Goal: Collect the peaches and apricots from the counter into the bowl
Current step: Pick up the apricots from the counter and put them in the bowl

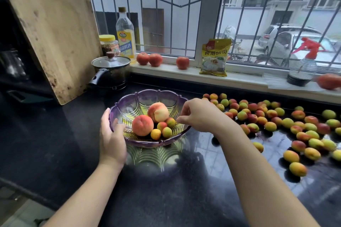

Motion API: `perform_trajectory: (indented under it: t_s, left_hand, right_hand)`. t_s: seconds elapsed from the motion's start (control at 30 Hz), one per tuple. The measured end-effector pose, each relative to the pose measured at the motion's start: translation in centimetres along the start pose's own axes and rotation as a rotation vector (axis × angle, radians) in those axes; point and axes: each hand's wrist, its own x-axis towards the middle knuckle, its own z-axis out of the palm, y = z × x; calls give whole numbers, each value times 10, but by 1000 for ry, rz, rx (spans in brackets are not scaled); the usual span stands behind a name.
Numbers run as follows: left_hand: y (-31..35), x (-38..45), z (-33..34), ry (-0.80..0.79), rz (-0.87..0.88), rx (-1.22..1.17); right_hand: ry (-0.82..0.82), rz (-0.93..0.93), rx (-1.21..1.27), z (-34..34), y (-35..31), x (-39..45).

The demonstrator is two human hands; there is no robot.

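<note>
Fingers of right hand loosely curled, grasping nothing, over bowl rim at 3 o'clock. I see left hand gripping rim at 9 o'clock. Apricots lie on tabletop toward 3 o'clock, nearer right hand.

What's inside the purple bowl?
The purple bowl holds two peaches and four small apricots. The peaches could be hiding more fruit behind or beneath them; that part is covered.
</note>
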Motion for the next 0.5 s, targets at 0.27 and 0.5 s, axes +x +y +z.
perform_trajectory:
  t_s: [0.27,0.5]
  left_hand:
    - [-3,1,-2,57,55,15]
    - [2,0,-1,177,13,-175]
  right_hand:
    - [377,275,180,-14,49,11]
    - [281,467,92,-3,93,17]
